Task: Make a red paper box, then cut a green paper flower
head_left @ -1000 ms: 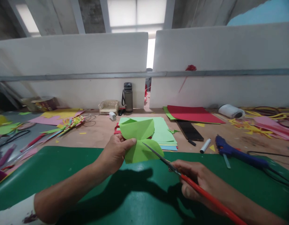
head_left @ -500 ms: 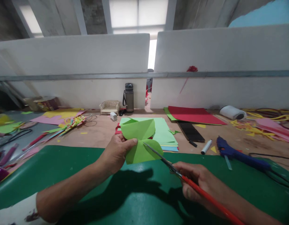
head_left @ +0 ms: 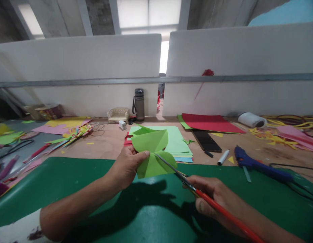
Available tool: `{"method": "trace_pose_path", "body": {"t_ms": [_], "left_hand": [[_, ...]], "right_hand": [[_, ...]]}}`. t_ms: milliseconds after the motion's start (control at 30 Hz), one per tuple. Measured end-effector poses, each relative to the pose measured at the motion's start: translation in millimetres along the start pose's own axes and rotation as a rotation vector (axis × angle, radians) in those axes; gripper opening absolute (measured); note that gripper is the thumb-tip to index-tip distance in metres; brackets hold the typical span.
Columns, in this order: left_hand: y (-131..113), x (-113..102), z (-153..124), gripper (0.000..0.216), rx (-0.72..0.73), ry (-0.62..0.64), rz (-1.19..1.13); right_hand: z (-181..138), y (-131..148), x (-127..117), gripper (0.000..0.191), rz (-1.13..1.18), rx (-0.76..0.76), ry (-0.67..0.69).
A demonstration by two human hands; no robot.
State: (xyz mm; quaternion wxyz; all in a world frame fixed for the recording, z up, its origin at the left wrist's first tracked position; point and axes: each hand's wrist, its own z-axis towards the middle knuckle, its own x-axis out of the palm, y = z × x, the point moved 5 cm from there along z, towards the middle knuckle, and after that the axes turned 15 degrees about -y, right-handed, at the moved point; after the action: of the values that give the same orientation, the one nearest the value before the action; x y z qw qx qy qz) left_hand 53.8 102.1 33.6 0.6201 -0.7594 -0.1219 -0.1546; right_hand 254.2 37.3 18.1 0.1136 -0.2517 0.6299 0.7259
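My left hand (head_left: pixel 129 165) pinches a piece of bright green paper (head_left: pixel 152 140) at its left side, thumb on top. The paper has rounded lobes, a notch on its right side and a fold at the top left. My right hand (head_left: pixel 209 195) is closed on a pair of scissors (head_left: pixel 180 176) with long red handles. The blades point up and left, and their tips lie against the paper's lower lobe near the middle. Both hands are raised over a green mat (head_left: pixel 95 202), where their shadows fall.
Behind the hands lies a stack of light green sheets (head_left: pixel 179 141). To the right are a white marker (head_left: pixel 223 157), a black phone (head_left: pixel 206 141), red paper (head_left: pixel 212 123) and a blue glue gun (head_left: pixel 260 167). A grey bottle (head_left: pixel 139 106) stands at the back.
Hardly anything differs. The paper has tilted slightly, and its folded part at the top left stands a little higher. The scissors keep nearly the same place.
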Motion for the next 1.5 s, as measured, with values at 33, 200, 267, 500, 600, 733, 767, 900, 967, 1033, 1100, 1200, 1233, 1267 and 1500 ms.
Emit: {"method": "trace_pose_path", "body": {"t_ms": [33,200,267,500,600,733,767,900,967,1033,1100,1200,1233,1267,1500], "left_hand": [[0.1,-0.1,-0.1,0.036,-0.001,-0.003,0.001],[0.5,0.5,-0.7,0.040,-0.006,-0.004,0.008],[0.6,0.8,-1.0,0.041,-0.014,-0.010,0.007],[-0.1,2.1,-2.8,0.041,-0.011,-0.048,-0.013],[0.1,2.9,-2.4,0.041,-0.015,-0.062,-0.018],[0.5,2.8,-2.7,0.038,-0.023,-0.066,-0.018],[0.4,2.4,-3.0,0.039,-0.024,-0.070,-0.020],[-0.4,1.8,-4.6,0.038,-0.026,-0.063,-0.019],[-0.6,1.8,-4.7,0.037,-0.028,-0.057,-0.012],[-0.6,1.5,-4.2,0.038,-0.027,-0.064,-0.008],[-0.3,1.0,-3.5,0.039,-0.031,-0.075,-0.006],[0.6,0.8,-2.7,0.039,-0.036,-0.076,-0.011],[1.0,1.0,-2.6,0.038,-0.035,-0.071,-0.012],[1.3,1.2,-2.5,0.038,-0.032,-0.066,-0.013],[2.4,1.6,-1.9,0.040,-0.015,-0.069,-0.015]], "right_hand": [[-0.3,-0.3,-0.5,0.050,0.000,-0.006,-0.014],[-1.2,-2.8,-2.4,0.045,-0.024,-0.029,-0.069],[-1.2,-2.3,-2.0,0.043,-0.027,-0.038,-0.066],[-0.8,2.0,0.7,0.043,-0.011,-0.034,-0.025],[-1.2,1.6,1.0,0.044,0.001,-0.018,-0.016],[-2.0,0.1,-0.2,0.045,0.015,0.003,-0.022],[-2.2,-0.6,-0.5,0.045,0.022,0.011,-0.023],[-2.8,-4.9,0.8,0.048,0.055,0.048,0.030],[-3.0,-7.8,2.6,0.047,0.065,0.049,0.065],[-2.8,-11.4,4.4,0.046,0.084,0.050,0.091],[-2.5,-14.8,5.5,0.046,0.112,0.062,0.100],[-1.5,-15.3,3.8,0.046,0.091,0.058,0.064],[-1.2,-14.1,2.5,0.045,0.064,0.047,0.044],[-0.9,-12.3,1.0,0.044,0.037,0.035,0.023],[-1.3,-2.7,-3.4,0.042,-0.052,-0.012,-0.033]]}}
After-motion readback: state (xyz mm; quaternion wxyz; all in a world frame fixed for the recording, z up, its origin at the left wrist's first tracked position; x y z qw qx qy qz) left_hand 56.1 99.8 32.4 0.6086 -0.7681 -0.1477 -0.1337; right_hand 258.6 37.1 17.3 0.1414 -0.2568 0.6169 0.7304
